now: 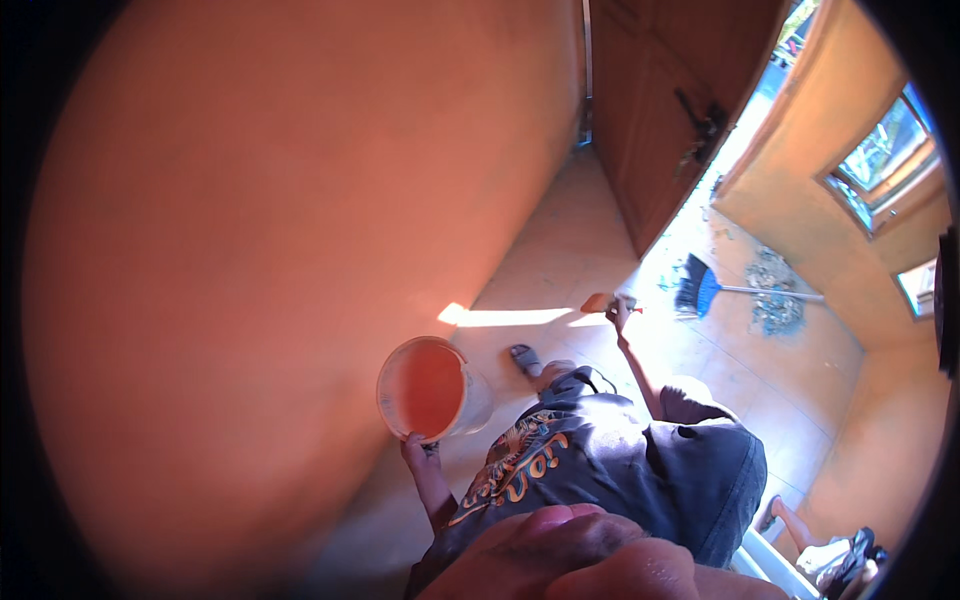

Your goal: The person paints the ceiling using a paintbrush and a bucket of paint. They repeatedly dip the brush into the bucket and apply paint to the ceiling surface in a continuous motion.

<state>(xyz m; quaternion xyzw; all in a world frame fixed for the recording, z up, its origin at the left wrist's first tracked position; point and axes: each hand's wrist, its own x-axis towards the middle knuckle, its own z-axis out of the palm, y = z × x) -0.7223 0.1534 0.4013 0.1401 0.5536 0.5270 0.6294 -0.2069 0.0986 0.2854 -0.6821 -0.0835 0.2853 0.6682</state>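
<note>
My left hand (420, 449) grips the near rim of a whitish plastic bucket (478, 402), tilted so that its mouth shows. Inside the bucket is orange paint (428, 388). My right hand (622, 308), arm stretched forward, is closed around what looks like a wide paintbrush (597, 302). Its orange-brown end points left, toward the wall, and a bit of orange handle shows on the other side of the fist. The brush touches nothing that I can see. On my left rises the large orange wall (280, 250), close beside the bucket.
A brown wooden door (665, 110) stands ajar ahead, bright daylight beyond. Right of it, a blue broom (705, 288) lies by a debris pile (775, 290) on the tiled floor (750, 370). Windows (885, 155) open the right wall. Another person's leg (792, 525) shows at lower right.
</note>
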